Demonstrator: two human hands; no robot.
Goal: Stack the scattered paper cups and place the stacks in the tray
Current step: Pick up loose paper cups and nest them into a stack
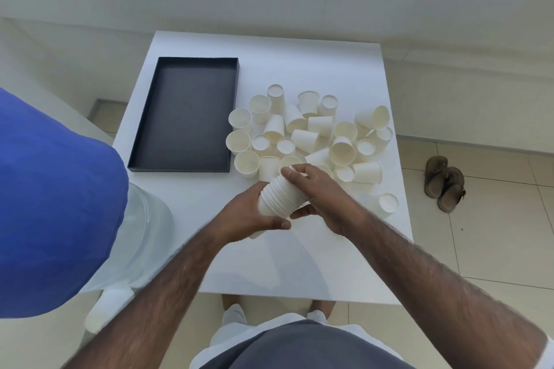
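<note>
Cup stack [277, 196] gripped by left hand [245, 216] and right hand [323, 198] over table [299, 255]

A square white table [284, 263] stands on pale beige floor tiles [485, 249]. A plain white wall [269, 0] runs along the far side. A pair of brown sandals [445, 183] lies right.

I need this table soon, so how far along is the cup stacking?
Done: one stack of nested cups is built. In hand: the left hand and right hand both grip that stack above the table. Left: the black tray holds nothing, a large pile of loose cups lies right of it, and one lone cup sits apart.
</note>
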